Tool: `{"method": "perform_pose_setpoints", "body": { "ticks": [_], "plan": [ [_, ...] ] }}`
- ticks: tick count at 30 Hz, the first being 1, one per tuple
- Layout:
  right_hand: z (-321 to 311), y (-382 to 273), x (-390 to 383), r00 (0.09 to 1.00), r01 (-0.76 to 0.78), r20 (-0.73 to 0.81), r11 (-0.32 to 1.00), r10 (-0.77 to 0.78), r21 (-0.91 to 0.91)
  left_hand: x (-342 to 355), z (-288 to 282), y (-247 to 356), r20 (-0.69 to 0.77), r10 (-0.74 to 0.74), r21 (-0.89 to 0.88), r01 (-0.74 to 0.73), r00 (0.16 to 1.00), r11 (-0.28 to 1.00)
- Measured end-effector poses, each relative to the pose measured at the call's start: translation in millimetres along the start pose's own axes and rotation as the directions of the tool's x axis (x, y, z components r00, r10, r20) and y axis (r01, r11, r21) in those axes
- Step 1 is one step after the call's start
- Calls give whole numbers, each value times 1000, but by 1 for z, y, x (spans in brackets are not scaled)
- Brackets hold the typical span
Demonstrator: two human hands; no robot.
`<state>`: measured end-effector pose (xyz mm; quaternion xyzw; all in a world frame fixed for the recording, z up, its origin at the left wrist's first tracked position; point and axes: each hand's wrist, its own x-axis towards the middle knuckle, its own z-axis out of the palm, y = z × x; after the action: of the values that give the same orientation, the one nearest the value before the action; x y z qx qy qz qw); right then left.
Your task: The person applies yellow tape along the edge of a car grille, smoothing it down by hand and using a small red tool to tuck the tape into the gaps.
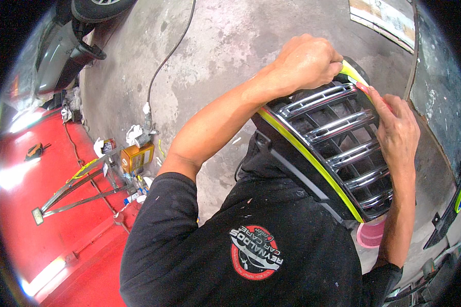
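In the head view, you have a car grille (338,148) propped against your chest, its chrome slats (343,125) facing up and a strip of yellow-green masking tape (312,158) running along its near edge. Your left hand (307,61) is curled into a fist at the grille's top corner, fingers folded tight over the tape where it bends round the rim. Your right hand (397,130) lies along the grille's far edge, fingers (381,105) stretched out flat and pressing on that edge, the fingertips close to your left fist; whether they pinch anything you cannot tell from here. So the grille sits between your two hands, touched by both. Below it a pink tub (371,234) stands on the concrete floor (225,46). To your left lie a red car panel (61,215), a metal stand (82,187) and a yellow can (137,157), with a black hose (169,51) trailing across the floor
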<state>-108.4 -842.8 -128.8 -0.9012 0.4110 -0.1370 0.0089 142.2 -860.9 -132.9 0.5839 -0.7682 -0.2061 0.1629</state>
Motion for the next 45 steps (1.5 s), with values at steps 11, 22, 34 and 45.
{"method": "perform_pose_setpoints", "body": {
  "ticks": [11, 22, 34, 45],
  "plan": [
    [8, -1, -3, 996, 22, -92, 1000, -21, 16, 0, 4, 0, -14, -17, 14, 17, 1000, 1000],
    [7, -1, -9, 993, -1, -121, 996, 11, 87, -3, 1, 7, -24, -49, 6, 49, 999, 999],
    [16, 5, -16, 861, -330, -92, 686, 501, 649, -8, -4, 1, 33, 517, 414, -482, 855, 772],
    [19, 7, -19, 844, -322, -118, 670, 523, 668, -8, 0, 2, -103, 508, 346, -447, 855, 825]
  ]
}}
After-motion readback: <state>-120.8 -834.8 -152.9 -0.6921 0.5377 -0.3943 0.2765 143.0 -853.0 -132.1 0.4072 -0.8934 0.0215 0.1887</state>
